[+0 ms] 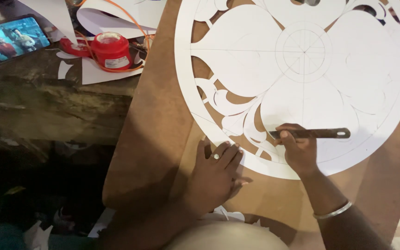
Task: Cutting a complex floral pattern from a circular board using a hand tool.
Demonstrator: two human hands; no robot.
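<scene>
Big white paper disc (302,69) w/ cut floral pattern, flat on brown board (153,139); right hand (299,150) fingers clenched round dark knife handle (315,134), tip on disc's lower cutwork; left hand (216,171) fingers spread, flat, pressing disc's lower-left rim; red tub (112,50) & phone (10,40) on counter, far left.

Bright light on the white paper disc (302,60); left side dim, perhaps slightly blurred.

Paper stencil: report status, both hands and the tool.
Left hand flat, pressing the white paper stencil onto the brown board. Right hand grips the cutting tool, tip at the cut-out petals. Nothing in the way.
</scene>
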